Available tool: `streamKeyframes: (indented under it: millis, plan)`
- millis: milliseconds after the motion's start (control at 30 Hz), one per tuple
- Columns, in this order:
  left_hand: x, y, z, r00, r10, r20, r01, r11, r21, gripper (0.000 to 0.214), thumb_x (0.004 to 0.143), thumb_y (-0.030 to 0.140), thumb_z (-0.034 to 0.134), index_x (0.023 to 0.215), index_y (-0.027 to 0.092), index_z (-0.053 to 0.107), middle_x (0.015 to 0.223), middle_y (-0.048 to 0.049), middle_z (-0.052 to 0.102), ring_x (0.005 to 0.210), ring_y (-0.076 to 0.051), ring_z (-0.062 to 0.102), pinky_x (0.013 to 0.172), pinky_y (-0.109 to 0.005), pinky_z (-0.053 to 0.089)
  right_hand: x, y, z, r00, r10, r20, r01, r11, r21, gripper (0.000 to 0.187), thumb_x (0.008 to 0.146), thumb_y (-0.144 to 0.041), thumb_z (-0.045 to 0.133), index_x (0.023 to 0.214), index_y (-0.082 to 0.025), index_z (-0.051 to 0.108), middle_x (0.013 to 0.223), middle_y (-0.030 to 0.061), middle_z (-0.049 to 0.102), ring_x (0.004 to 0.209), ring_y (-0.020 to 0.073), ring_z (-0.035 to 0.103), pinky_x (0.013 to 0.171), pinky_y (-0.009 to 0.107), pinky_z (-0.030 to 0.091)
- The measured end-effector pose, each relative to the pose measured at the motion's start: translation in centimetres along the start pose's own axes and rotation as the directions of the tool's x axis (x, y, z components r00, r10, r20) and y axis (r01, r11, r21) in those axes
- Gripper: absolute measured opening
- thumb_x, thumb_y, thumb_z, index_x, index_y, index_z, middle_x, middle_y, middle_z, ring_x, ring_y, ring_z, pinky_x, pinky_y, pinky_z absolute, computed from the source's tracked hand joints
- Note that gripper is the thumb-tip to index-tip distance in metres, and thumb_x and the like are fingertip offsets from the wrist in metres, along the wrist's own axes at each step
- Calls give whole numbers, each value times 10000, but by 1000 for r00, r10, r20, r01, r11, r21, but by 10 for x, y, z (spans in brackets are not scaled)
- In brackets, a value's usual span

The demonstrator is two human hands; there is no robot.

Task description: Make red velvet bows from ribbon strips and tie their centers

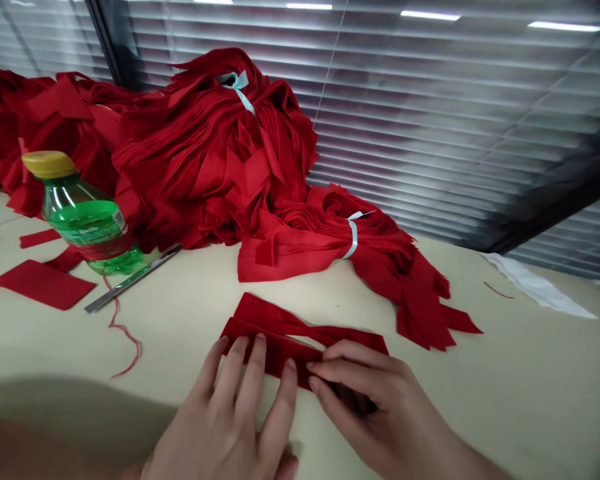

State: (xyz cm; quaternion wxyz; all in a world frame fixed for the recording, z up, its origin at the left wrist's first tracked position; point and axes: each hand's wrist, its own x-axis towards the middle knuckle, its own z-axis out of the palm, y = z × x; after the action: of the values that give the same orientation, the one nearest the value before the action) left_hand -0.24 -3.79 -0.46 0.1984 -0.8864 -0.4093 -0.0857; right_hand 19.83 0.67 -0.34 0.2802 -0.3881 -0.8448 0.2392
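Just under the fingertips of the left hand (230,427), a folded strip of red felt (275,343) lies flat on the cream table (485,300). That hand is open, fingers spread and pressing down. The right hand (370,407) is curled, its fingers over the strip's right part and apparently pinching it, though the grip is partly hidden. Keeping the layers flat and their edges aligned under the spread hand looks like the way to a clean crease. Beyond the hands sit bundles of red felt strips (215,160) tied with pale blue ribbon (240,87); farther left, a green Sprite bottle (83,217) stands beside a metal ruler (130,280).
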Motion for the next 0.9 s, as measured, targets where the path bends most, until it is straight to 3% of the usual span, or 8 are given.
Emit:
streamKeyframes:
  millis: [133,267,600,900]
  plan:
    - [-1,-2,-1,999,-10,40,9,999,35,569,863,532,373,1201,110,551,1127,-194,637,990,-358,610,790,-480,474,1,1,1,999,-22,-32,21,1000,-23,137,833,-159,537,771,-193,655,749,23,619,634,100,597,564,185,487]
    - [-2,-2,-1,999,-7,32,5,998,59,583,852,539,391,1160,85,589,1127,-196,638,995,-350,607,801,-461,470,2,2,2,999,-15,-33,13,998,-65,140,824,-157,544,733,-199,642,700,12,607,593,102,576,529,195,464]
    - [1,-2,-4,999,-17,35,18,1000,-12,553,821,554,440,1204,176,570,1123,-199,640,992,-389,614,775,-511,494,-1,0,0,999,33,9,-33,999,-36,123,820,-153,510,772,-185,619,695,3,564,496,64,494,445,181,394]
    - [3,-4,0,999,7,38,-8,1000,24,543,854,556,385,1192,164,550,1065,-239,648,992,-419,611,727,-520,521,-1,1,1,999,23,32,-23,1000,8,132,824,-142,500,790,-191,618,708,6,576,496,64,517,433,171,401]
